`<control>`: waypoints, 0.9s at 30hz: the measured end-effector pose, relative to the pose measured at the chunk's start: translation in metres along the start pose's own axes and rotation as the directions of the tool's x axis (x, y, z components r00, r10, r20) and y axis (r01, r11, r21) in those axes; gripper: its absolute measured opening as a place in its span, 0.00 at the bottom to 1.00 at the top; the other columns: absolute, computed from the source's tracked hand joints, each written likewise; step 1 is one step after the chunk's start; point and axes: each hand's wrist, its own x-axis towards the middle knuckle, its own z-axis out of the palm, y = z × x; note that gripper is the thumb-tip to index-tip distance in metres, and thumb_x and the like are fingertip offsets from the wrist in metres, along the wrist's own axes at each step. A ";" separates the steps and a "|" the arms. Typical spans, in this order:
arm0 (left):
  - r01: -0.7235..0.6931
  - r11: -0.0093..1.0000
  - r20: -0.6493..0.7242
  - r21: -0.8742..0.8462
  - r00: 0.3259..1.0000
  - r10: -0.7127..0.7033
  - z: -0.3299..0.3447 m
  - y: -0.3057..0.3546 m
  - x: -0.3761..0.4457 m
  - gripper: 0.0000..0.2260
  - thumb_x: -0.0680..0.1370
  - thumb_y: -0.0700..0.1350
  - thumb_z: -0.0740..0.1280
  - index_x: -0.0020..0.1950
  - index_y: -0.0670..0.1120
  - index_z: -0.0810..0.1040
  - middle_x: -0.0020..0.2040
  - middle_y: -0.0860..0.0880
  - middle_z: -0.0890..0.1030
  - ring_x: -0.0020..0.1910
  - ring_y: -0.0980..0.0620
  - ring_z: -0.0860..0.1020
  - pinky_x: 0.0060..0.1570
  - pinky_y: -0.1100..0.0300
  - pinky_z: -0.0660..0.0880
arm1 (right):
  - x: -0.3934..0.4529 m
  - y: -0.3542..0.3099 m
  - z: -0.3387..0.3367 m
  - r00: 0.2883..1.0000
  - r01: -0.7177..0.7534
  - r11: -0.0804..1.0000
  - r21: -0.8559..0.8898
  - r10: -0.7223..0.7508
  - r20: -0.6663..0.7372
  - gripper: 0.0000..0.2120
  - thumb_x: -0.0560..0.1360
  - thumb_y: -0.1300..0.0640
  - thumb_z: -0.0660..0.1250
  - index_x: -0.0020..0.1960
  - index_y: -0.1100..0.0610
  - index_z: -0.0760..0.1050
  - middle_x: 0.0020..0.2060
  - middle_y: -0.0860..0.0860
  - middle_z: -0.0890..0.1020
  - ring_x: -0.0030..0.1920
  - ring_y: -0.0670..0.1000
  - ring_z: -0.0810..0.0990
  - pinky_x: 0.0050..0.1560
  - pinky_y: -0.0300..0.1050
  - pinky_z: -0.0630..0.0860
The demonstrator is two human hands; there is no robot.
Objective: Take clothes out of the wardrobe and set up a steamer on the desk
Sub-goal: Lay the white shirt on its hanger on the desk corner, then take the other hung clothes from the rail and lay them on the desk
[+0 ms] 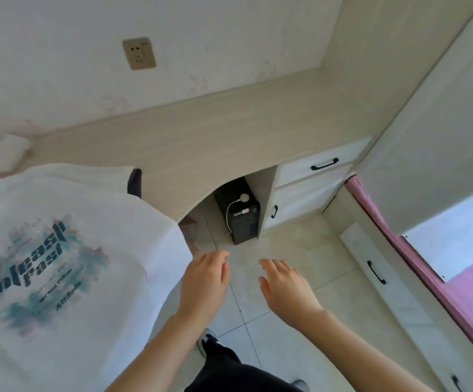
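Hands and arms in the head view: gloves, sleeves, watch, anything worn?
Nothing worn that shows. The left hand and right hand are bare: no gloves, rings or markings visible. Both forearms are bare to the frame edge, with no sleeve, watch or band in sight. Lower down, dark trousers and a shoe show.

A T-shirt [59, 250] is lying spread at the left, overhanging the desk [201, 131] edge. A computer tower [239, 213] is standing under the desk, left of the drawers [311, 179]. Both hands are hovering before it, left hand [204, 281] beside the right hand [286, 287].
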 end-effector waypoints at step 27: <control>-0.453 0.871 0.382 -0.190 0.783 0.490 0.221 0.385 -0.008 0.08 0.79 0.44 0.63 0.55 0.47 0.78 0.43 0.53 0.80 0.47 0.51 0.76 0.40 0.55 0.75 | -0.297 0.340 -0.069 0.620 -0.720 0.659 0.217 0.751 -0.226 0.16 0.81 0.50 0.55 0.64 0.55 0.69 0.57 0.50 0.78 0.57 0.54 0.75 0.56 0.47 0.72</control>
